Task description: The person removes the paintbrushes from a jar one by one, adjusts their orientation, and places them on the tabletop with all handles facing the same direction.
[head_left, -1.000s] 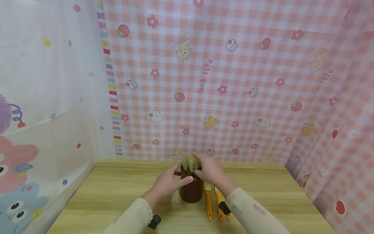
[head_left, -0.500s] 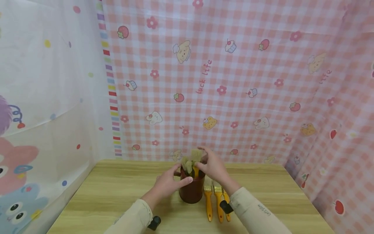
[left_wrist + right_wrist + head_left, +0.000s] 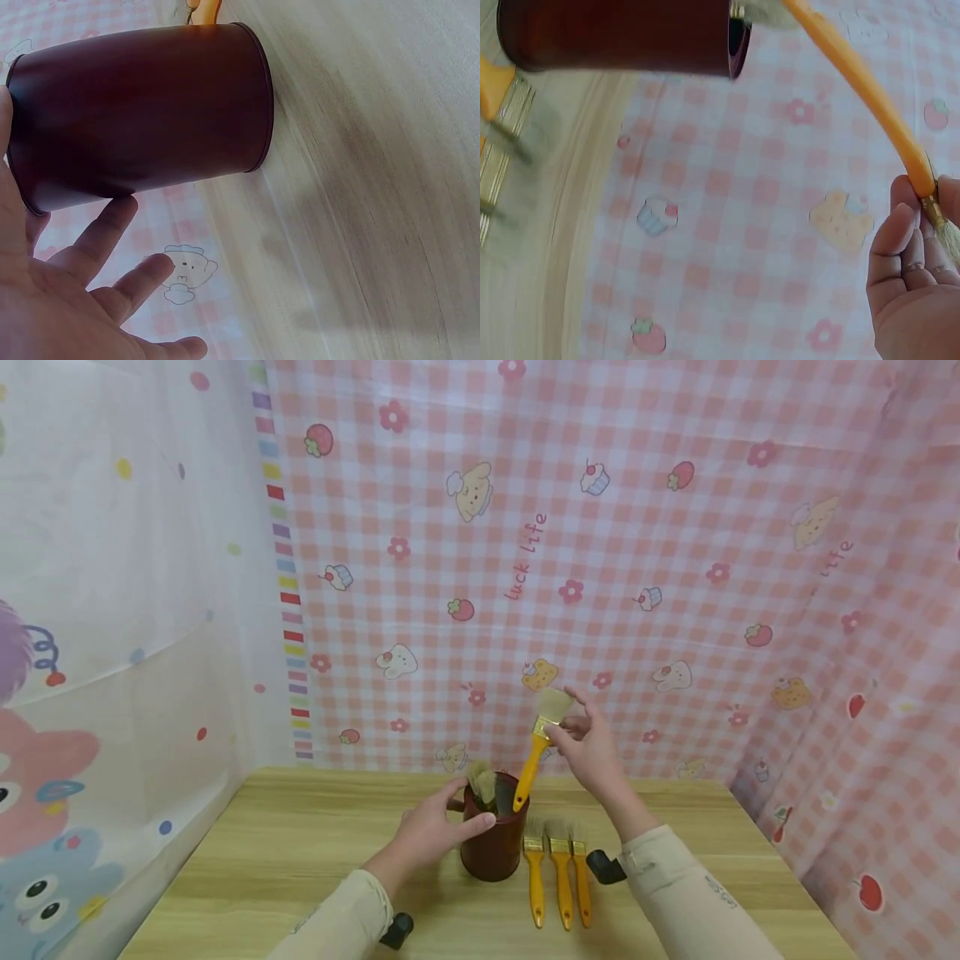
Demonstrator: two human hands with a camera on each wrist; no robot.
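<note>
A dark reddish-brown cylindrical brush holder (image 3: pixel 491 852) stands upright on the table, bristles of other brushes (image 3: pixel 482 781) poking out of its top. My left hand (image 3: pixel 435 827) grips it near the rim, thumb in front and fingers at the far left side. In the left wrist view, one fingertip touches the wall of the holder while other fingers are spread away from it. My right hand (image 3: pixel 592 747) pinches a paintbrush (image 3: pixel 531 768) at its metal ferrule, bristles up. The lower end of its orange handle overlaps the holder's right rim in the head view.
Three orange-handled paintbrushes (image 3: pixel 562 881) lie side by side on the wooden table (image 3: pixel 315 843), just right of the holder, bristles pointing away. Behind the table hangs a pink checked cloth (image 3: pixel 637 527), with a white printed cloth (image 3: pixel 187 610) on the left.
My right hand has drawn a paintbrush up out of the holder and moved it up and to the right. My left hand has stayed at the holder.
</note>
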